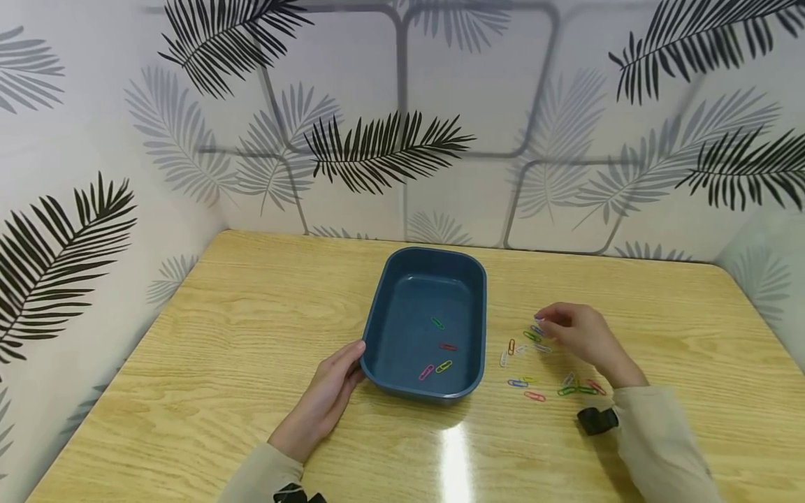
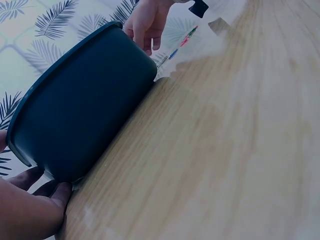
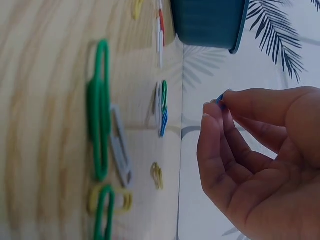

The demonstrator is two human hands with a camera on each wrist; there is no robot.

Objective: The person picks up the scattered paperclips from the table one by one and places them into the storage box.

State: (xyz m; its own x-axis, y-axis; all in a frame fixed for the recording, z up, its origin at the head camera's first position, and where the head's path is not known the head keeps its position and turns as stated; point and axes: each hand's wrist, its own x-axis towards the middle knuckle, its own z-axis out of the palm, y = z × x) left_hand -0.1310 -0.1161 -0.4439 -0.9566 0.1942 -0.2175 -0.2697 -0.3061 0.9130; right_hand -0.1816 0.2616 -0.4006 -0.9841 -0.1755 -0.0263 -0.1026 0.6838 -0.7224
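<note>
A dark blue plastic bin (image 1: 429, 391) stands on the wooden table, with several paper clips inside: a green one (image 1: 437, 323), a red one (image 1: 448, 346), a yellow one (image 1: 444, 366) and a pink one (image 1: 426, 372). My left hand (image 1: 327, 391) grips its near left corner, thumb at the rim and fingers against the outer wall and low edge. Right of the bin, my right hand (image 1: 581, 339) pinches a small blue paper clip (image 3: 220, 99) between thumb and fingertips, raised above the table. Most of that clip is hidden by the fingers.
Loose paper clips lie right of the bin, among them a red one (image 1: 511, 346), a blue one (image 1: 518, 383) and a pink one (image 1: 534, 396). Another cluster with a green clip (image 1: 567, 390) lies below my right wrist. A leaf-patterned wall covering (image 1: 453, 188) rises behind the table.
</note>
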